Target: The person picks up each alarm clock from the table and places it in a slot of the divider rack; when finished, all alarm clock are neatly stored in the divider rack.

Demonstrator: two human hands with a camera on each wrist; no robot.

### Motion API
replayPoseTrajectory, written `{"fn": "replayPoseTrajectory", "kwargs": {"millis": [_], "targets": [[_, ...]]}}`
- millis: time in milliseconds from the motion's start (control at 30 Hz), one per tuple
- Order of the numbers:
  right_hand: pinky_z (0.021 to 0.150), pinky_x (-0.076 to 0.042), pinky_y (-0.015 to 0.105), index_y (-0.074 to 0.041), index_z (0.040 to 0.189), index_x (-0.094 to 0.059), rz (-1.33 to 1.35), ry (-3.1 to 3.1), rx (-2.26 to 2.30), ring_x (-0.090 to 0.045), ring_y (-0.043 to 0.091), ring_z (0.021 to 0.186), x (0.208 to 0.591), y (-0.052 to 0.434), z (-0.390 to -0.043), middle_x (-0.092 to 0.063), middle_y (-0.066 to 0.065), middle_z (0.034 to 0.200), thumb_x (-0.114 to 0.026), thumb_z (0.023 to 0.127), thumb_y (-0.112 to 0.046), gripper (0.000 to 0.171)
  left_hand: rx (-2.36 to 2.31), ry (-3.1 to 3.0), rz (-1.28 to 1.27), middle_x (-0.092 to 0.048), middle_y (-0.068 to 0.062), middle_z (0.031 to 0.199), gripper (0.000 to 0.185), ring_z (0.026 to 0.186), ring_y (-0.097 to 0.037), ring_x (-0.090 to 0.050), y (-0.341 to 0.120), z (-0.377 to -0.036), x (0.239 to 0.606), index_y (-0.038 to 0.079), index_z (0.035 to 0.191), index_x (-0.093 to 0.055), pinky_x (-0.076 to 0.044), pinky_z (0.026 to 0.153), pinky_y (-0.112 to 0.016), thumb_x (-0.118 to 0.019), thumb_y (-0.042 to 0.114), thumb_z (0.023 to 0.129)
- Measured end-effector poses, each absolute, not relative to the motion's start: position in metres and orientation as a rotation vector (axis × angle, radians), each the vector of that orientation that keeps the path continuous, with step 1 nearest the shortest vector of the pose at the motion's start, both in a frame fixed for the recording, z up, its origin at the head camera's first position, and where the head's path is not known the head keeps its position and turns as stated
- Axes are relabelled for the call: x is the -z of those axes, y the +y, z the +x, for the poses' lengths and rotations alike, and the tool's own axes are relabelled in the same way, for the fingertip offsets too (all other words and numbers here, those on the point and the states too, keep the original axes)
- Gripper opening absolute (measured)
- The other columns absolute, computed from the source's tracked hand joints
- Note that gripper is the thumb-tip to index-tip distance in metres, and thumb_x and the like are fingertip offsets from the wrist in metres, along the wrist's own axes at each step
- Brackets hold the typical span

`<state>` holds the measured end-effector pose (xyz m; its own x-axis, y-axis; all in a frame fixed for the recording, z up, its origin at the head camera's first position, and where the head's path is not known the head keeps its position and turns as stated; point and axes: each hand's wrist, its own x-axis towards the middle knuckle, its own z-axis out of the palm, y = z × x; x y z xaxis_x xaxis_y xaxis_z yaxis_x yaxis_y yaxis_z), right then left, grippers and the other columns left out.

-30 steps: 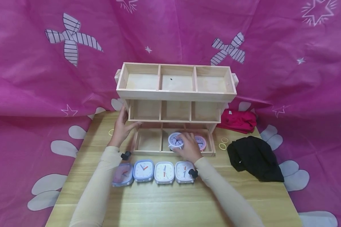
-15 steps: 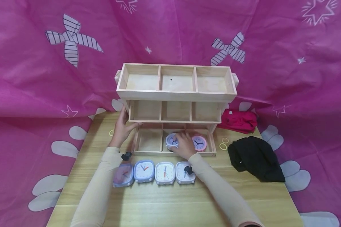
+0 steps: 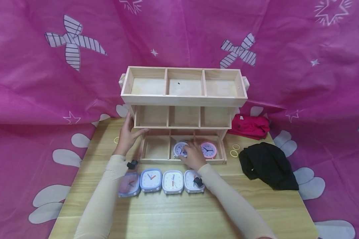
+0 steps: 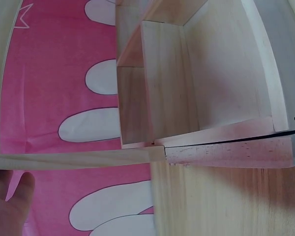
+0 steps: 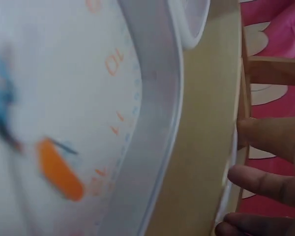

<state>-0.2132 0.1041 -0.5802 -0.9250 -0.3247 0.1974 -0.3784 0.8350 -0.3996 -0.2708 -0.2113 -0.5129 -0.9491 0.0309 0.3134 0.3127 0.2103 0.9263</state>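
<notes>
A round white alarm clock lies in the bottom tray of a three-tier wooden rack, right of the divider. My right hand holds its right side with curled fingers, hiding part of its face. Beside that hand, a round pink alarm clock lies in the same tray. My left hand holds the rack's left side, thumb pointing right below the middle tray; in the left wrist view its fingertips show by a wooden strip. Close under the right wrist camera is a square clock face.
Several square alarm clocks stand in a row before the rack, the right one partly under the right wrist. Yellow rings lie right of the rack, another ring left. Black cloth and red cloth lie at right.
My right hand has moved slightly left with the white clock, from over the pink clock's edge towards the divider; the pink clock's face now shows fully. The left hand stays put.
</notes>
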Motion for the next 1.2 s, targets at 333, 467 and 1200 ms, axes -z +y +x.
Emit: {"fn": "replayPoseTrajectory", "kwargs": {"millis": [333,467,1200], "targets": [[0.097,-0.059,0.048,-0.011,0.11,-0.077,0.512,-2.81,-0.815,-0.065,0.026,0.111,0.58,0.146,-0.148,-0.074,0.004,0.112,-0.079,0.095,-0.038,0.031,1.798,-2.275,-0.311,-0.032,-0.013,0.175,0.115,0.162,-0.034,-0.033,-0.212,-0.272,0.516,0.038,0.171,-0.017,-0.029,0.136,-0.048,-0.086,0.001,0.088],[0.112,-0.054,0.056,-0.013,0.128,-0.075,0.62,-2.916,-0.82,-0.06,0.03,0.129,0.589,0.169,-0.115,-0.07,0.008,0.136,-0.081,0.092,-0.046,0.049,1.809,-2.291,-0.292,-0.029,-0.015,0.176,0.116,0.163,-0.036,-0.03,-0.21,-0.272,0.516,0.032,0.173,-0.014,-0.027,0.136,-0.051,-0.084,-0.004,0.088],[0.117,-0.054,0.056,-0.016,0.148,-0.06,0.486,-2.972,-1.055,-0.058,0.036,0.142,0.618,0.183,-0.063,-0.051,0.011,0.161,-0.098,0.075,-0.024,0.083,1.813,-2.253,-0.316,-0.032,-0.014,0.175,0.116,0.162,-0.036,-0.032,-0.213,-0.274,0.514,0.031,0.173,-0.017,-0.028,0.137,-0.048,-0.084,-0.006,0.086]]}}
